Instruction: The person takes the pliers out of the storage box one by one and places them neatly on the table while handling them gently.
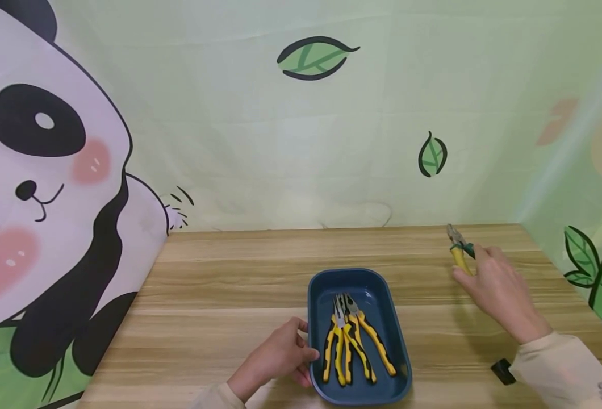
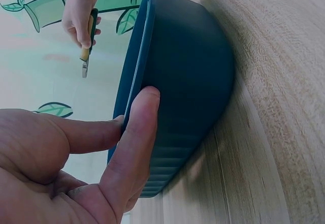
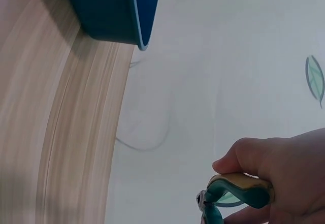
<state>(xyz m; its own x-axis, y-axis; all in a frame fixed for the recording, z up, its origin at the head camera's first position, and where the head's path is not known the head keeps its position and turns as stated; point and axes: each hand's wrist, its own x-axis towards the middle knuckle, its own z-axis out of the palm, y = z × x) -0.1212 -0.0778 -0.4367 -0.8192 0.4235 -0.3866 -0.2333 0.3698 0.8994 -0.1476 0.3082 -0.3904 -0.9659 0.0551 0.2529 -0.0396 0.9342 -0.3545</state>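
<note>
The left hand (image 1: 282,353) pinches the tray (image 1: 393,335) by its rim; yellow-and-black pliers (image 1: 353,342) lie inside. The right hand (image 1: 500,291) holds green-and-yellow pliers (image 1: 457,251) up over the desk (image 1: 204,295).

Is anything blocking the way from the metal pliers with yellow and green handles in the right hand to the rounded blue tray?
Nothing visible stands between the held pliers and the blue tray except its raised right wall, which they would probably need to clear. Yellow-and-black-handled pliers lie inside.
</note>
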